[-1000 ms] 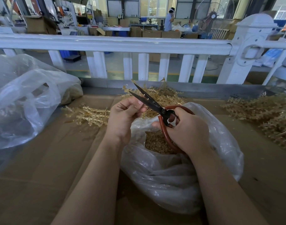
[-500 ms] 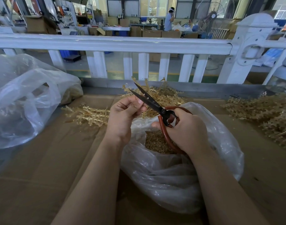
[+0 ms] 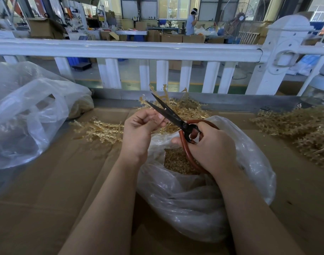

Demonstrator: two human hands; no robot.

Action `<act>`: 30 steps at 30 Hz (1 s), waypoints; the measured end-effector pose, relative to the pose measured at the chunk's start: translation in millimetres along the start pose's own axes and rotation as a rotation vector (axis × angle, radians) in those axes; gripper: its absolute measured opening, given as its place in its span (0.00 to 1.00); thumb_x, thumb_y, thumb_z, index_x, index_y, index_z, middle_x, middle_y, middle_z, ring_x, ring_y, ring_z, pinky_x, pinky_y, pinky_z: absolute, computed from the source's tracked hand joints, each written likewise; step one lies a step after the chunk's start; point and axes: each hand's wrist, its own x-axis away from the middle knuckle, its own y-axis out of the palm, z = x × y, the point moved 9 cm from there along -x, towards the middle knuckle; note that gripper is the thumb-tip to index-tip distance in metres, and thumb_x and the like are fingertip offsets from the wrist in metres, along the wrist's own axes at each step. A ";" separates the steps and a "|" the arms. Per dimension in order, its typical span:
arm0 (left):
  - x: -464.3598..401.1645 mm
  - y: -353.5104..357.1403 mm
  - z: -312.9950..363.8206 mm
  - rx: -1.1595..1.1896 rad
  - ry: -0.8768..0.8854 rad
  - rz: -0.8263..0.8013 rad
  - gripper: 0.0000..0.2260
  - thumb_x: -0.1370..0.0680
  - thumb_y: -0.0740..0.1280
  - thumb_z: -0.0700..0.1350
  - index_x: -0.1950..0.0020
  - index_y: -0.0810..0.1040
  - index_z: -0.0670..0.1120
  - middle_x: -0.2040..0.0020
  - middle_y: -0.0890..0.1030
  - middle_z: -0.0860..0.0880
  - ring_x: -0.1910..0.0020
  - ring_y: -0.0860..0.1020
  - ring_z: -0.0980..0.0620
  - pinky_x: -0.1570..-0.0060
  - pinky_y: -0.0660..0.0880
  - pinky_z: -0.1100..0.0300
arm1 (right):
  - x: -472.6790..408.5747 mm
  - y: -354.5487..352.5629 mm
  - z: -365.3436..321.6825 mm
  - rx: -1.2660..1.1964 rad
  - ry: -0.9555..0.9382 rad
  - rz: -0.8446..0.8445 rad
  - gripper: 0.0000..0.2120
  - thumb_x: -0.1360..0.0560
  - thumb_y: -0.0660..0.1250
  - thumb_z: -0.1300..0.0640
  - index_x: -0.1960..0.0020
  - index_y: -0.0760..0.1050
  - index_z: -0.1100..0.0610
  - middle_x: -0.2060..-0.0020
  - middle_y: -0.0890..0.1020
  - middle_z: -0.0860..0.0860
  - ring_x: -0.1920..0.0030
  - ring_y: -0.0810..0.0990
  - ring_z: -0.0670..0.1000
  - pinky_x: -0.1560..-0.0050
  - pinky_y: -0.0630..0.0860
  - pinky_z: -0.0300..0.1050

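My left hand (image 3: 139,129) pinches a sprig (image 3: 166,120) at the scissors (image 3: 168,113) gripped by my right hand (image 3: 211,146), above the bag (image 3: 203,199), so cuttings should drop in.

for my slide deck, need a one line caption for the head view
Right hand holds open scissors over a bag of cut bits while left hand pinches a piece at the blades.

black-bladed scissors (image 3: 168,112) with red-brown handles; pale gold plastic sprigs (image 3: 100,129); clear bag (image 3: 203,199); white railing (image 3: 131,49).
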 end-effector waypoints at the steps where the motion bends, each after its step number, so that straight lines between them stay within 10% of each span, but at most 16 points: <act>1: 0.0 -0.2 -0.3 0.003 -0.004 0.000 0.04 0.24 0.67 0.31 0.56 0.79 0.39 0.66 0.83 0.50 0.66 0.78 0.54 0.57 0.77 0.62 | -0.2 0.4 0.1 -0.004 0.000 -0.003 0.39 0.35 0.52 0.17 0.56 0.80 0.50 0.66 0.79 0.39 0.67 0.76 0.41 0.66 0.74 0.35; 22: 3.1 0.0 -13.7 -0.007 -0.146 -0.005 0.03 0.32 0.74 0.45 0.59 0.85 0.48 0.60 0.83 0.49 0.59 0.77 0.52 0.49 0.70 0.52 | -0.8 11.3 14.0 -0.246 0.155 -0.073 0.34 0.38 0.63 0.20 0.58 0.81 0.51 0.65 0.83 0.42 0.64 0.81 0.42 0.63 0.80 0.42; 30: 8.6 23.2 -19.0 0.004 -0.200 -0.125 0.04 0.28 0.70 0.31 0.59 0.79 0.38 0.67 0.82 0.54 0.69 0.78 0.61 0.67 0.73 0.71 | -3.6 15.1 12.5 -0.649 0.277 -0.106 0.05 0.28 0.77 0.52 0.60 0.81 0.48 0.65 0.85 0.48 0.65 0.82 0.47 0.65 0.78 0.37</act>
